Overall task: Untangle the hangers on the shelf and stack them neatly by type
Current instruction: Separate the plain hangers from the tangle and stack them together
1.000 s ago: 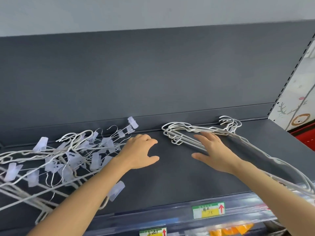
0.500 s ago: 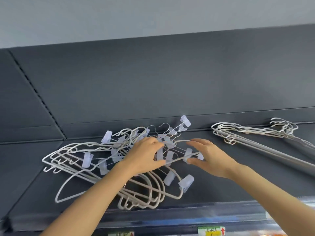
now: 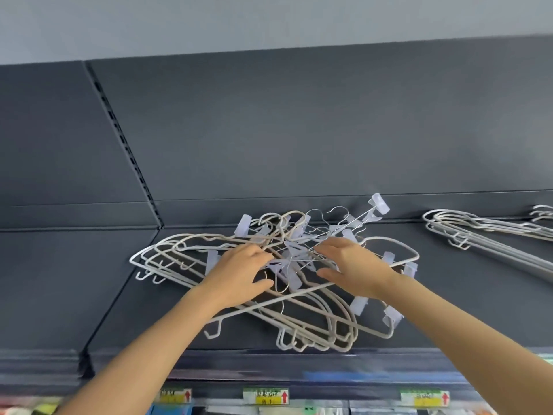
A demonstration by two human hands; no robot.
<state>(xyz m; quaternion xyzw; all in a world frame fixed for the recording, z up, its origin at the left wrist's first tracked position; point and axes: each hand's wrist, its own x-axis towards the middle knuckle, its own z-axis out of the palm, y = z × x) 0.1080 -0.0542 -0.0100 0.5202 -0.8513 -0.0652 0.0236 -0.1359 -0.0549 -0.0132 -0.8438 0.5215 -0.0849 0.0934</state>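
Observation:
A tangle of hangers (image 3: pixel 191 253) lies in the middle of the dark grey shelf (image 3: pixel 449 310): white plastic coat hangers mixed with thin wire hangers that carry pale clips (image 3: pixel 378 202). My left hand (image 3: pixel 239 274) reaches into the middle of the tangle, its fingers curled round a clip hanger and the thumb underneath. My right hand (image 3: pixel 356 265) lies on the tangle from the right, fingers stretched over the wires and thumb spread below them. At the right a neat stack of white hangers (image 3: pixel 478 235) lies apart from the tangle.
The shelf's dark back panel (image 3: pixel 299 130) rises right behind the hangers, with a slotted upright (image 3: pixel 119 139) at the left. Along the front edge runs a rail with yellow price labels (image 3: pixel 266 396). Bare shelf lies left of the tangle and between it and the stack.
The view has swung left, away from the neat stack. Both hands have moved from the bare shelf and the stack onto the tangle, and the left hand has taken hold of a clip hanger.

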